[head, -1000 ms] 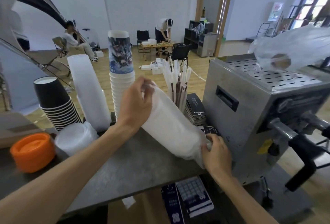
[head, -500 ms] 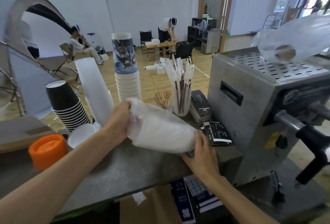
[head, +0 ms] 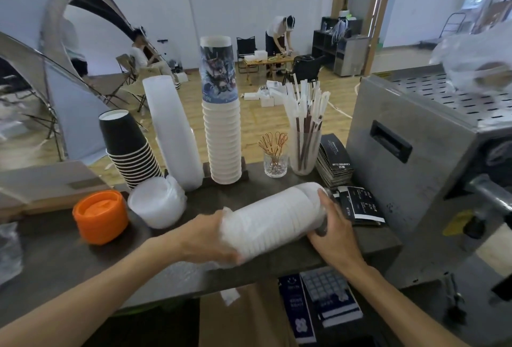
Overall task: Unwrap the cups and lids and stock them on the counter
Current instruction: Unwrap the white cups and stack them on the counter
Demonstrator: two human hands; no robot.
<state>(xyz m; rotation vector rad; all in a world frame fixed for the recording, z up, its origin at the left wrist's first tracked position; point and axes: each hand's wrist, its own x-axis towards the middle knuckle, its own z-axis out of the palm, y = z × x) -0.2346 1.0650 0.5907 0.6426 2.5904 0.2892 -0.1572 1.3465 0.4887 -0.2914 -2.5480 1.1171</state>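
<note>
A wrapped stack of white lids [head: 273, 220] is held on its side just above the dark counter [head: 83, 260], its long axis running from lower left up to the right. It is spanned between both hands. The left end is gripped by the left hand [head: 210, 238], fingers curled beneath. The right end is cupped by the right hand [head: 333, 229], thumb on top.

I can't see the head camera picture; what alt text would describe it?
Two bare hands, left hand and right hand, hold a stack of white lids sideways, one at each end, above a dark counter. Behind stand black cups, tall white cups, straws and an orange lid stack.
</note>
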